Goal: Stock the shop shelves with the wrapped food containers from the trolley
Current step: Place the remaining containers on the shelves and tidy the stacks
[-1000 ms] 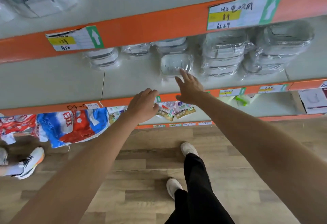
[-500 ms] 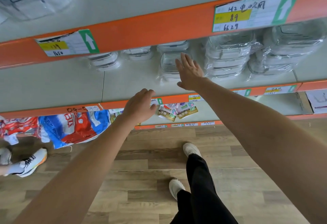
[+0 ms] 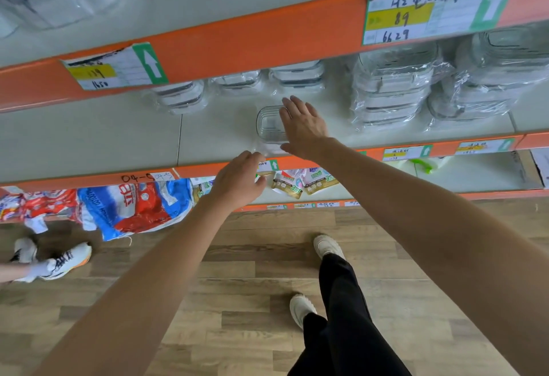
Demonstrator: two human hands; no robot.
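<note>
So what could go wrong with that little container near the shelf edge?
The container sits close to the shelf's front lip, with only the right hand flat against it, so it might slide off. A harder push could knock it into the wrapped stack behind.

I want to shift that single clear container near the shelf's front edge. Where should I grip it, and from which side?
Probably grip the single clear container across its two long sides, coming from the aisle side over the shelf's front edge. It lies flat and low, and the right hand already rests on its right side; the left hand could take the bare left wall.
</note>
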